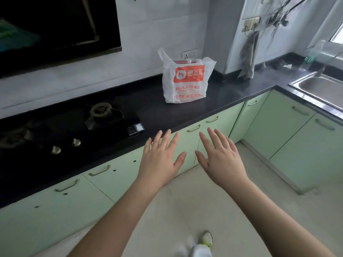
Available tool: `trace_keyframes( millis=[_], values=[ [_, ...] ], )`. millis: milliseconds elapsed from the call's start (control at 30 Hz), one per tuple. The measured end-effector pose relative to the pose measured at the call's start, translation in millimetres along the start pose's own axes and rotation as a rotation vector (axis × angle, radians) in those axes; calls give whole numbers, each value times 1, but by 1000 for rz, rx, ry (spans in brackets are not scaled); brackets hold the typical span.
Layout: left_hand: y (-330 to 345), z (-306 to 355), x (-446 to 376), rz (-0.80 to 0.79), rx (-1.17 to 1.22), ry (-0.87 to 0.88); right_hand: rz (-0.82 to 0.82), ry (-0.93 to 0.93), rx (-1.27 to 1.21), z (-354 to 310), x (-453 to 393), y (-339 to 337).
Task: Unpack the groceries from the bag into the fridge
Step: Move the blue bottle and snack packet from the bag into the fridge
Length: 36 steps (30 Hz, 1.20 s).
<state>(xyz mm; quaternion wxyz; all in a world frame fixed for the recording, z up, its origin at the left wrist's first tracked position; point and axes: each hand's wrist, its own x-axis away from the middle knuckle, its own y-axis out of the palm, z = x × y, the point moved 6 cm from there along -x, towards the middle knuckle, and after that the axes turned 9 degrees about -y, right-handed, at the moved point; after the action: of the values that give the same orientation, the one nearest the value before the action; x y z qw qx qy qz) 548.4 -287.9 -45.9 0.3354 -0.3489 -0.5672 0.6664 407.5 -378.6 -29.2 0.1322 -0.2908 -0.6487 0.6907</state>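
Observation:
A white plastic grocery bag [185,78] with an orange logo stands upright on the black countertop [232,93], near the wall. White bottle tops and a red pack show at its open mouth. My left hand [161,160] and my right hand [220,160] are stretched out side by side, palms down, fingers spread, holding nothing. Both hover in front of the counter's edge, well short of the bag. No fridge is in view.
A gas hob [70,130] with two burners and knobs sits at the left of the counter. A steel sink [323,88] is at the right. Pale green cabinet doors [278,123] run below. A cloth [247,56] hangs by the corner wall.

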Motion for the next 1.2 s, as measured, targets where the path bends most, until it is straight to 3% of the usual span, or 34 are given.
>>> trace_keyframes(
  millis=[533, 767, 1200],
  values=[
    [15, 74, -173, -11, -63, -30, 18, 0, -35, 152, -130, 23],
    [9, 52, -236, 49, -22, -107, -13, -40, -72, 171, -175, 45],
    [43, 19, -375, -28, 20, -52, -62, -62, -30, 181, -326, 76]
  ],
)
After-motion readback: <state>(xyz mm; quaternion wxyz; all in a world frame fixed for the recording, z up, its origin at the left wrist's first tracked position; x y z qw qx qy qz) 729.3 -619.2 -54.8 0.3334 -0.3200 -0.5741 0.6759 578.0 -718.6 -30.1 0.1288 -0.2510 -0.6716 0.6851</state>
